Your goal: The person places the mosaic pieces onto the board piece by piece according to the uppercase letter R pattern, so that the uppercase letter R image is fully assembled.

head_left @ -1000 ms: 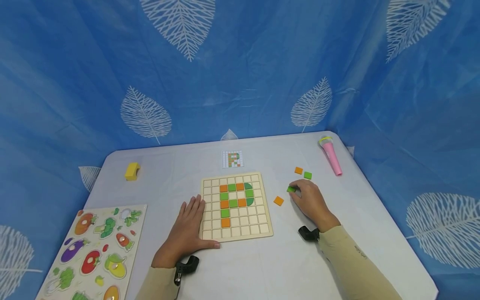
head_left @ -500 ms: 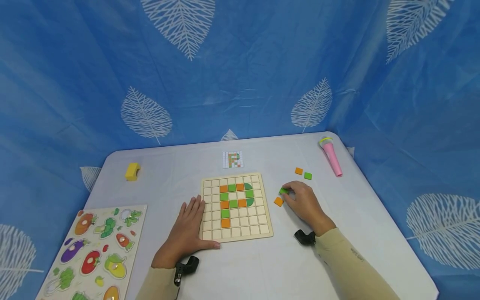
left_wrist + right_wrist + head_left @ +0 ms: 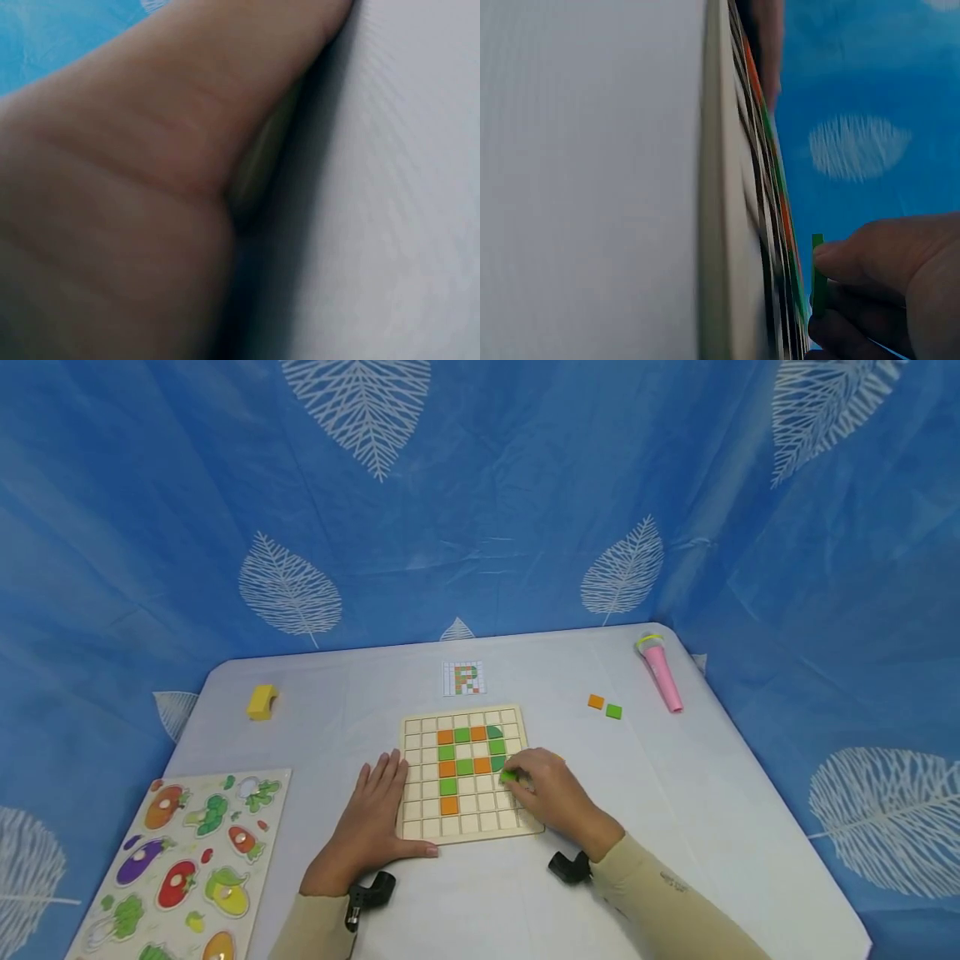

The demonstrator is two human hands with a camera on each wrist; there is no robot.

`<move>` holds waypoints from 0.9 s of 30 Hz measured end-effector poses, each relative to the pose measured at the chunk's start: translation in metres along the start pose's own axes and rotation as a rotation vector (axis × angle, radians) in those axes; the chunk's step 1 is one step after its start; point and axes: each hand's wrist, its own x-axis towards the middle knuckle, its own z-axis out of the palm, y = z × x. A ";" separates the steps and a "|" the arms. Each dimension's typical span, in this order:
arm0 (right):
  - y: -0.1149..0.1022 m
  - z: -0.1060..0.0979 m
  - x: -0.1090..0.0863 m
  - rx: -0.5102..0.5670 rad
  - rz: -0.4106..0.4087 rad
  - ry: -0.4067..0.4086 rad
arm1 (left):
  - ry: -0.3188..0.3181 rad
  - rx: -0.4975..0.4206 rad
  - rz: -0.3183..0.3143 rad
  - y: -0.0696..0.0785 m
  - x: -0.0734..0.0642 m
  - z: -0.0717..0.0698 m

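Observation:
A wooden grid board point(image 3: 420, 827) lies mid-table, with orange and green tiles forming a P shape in its cells. My left hand point(image 3: 371, 814) rests against the board's left edge, fingers straight and spread, thumb along the near-left corner. Over the board's right side, my right hand point(image 3: 555, 793) pinches a green square tile point(image 3: 819, 274) between thumb and fingers, just below the dark green quarter-round tile point(image 3: 498, 763). In the right wrist view the tile is held upright on edge above the board. An orange tile point(image 3: 559, 758) is mostly hidden behind the right hand.
A small pattern card point(image 3: 464, 678) lies behind the board. To the right are an orange tile point(image 3: 596, 702), a green tile point(image 3: 613, 712) and a pink toy microphone point(image 3: 662, 675). A yellow block point(image 3: 262, 702) stands at left, with a vegetable puzzle board point(image 3: 187, 860) nearer.
My right hand has moved left from the loose tiles to over the board, carrying the green tile. The left hand has stayed in place.

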 end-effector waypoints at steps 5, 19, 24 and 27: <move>-0.036 0.028 0.001 0.014 -0.163 -0.128 | -0.001 0.016 0.002 -0.002 0.001 0.002; -0.060 0.051 0.003 -0.068 -0.338 -0.127 | 0.022 0.012 0.012 -0.001 0.002 0.003; -0.062 0.053 0.002 -0.067 -0.325 -0.132 | 0.013 0.020 0.015 -0.002 0.001 0.002; -0.063 0.055 0.002 -0.058 -0.314 -0.137 | 0.003 0.017 0.012 -0.002 0.000 0.001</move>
